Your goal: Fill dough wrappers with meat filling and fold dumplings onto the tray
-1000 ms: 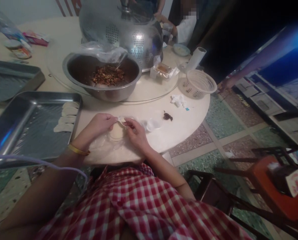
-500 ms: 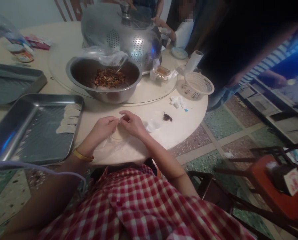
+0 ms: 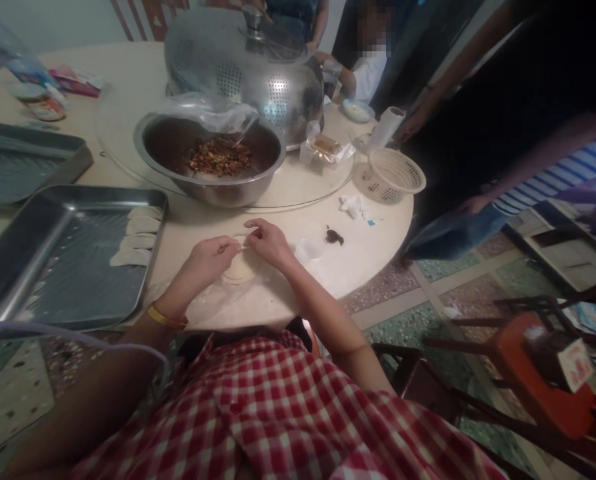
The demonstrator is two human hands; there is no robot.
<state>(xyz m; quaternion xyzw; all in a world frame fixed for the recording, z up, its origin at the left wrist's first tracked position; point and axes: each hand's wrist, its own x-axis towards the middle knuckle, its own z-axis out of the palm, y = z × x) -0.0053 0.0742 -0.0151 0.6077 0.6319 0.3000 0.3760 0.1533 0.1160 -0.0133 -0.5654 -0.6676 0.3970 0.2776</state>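
Over the table's near edge, my left hand [image 3: 209, 261] and my right hand [image 3: 268, 243] meet with their fingertips close together. Both are closed in a pinch at a thin round dumpling wrapper [image 3: 241, 268], pale and floury, which shows below and between the fingers. Exactly which part of the dough each hand grips is partly hidden by the fingers. Left of my hands, several folded dumplings [image 3: 137, 239] lie in a column along the right side of a metal tray [image 3: 73, 267]. Beyond my hands stands a steel bowl [image 3: 213, 193] with chopped brown filling in it.
A large perforated metal dome [image 3: 278, 100] stands behind the bowl on the glass turntable [image 3: 123, 133]. A plastic basket [image 3: 393, 177], crumpled tissue [image 3: 352, 207] and a small dark item [image 3: 334, 236] lie rightward. A person in dark clothing [image 3: 503, 120] stands at the right; others are behind the dome.
My hands have shifted slightly, and more of the round wrapper shows between them. The person in dark clothing at the right has moved, with an arm now lower near the table.
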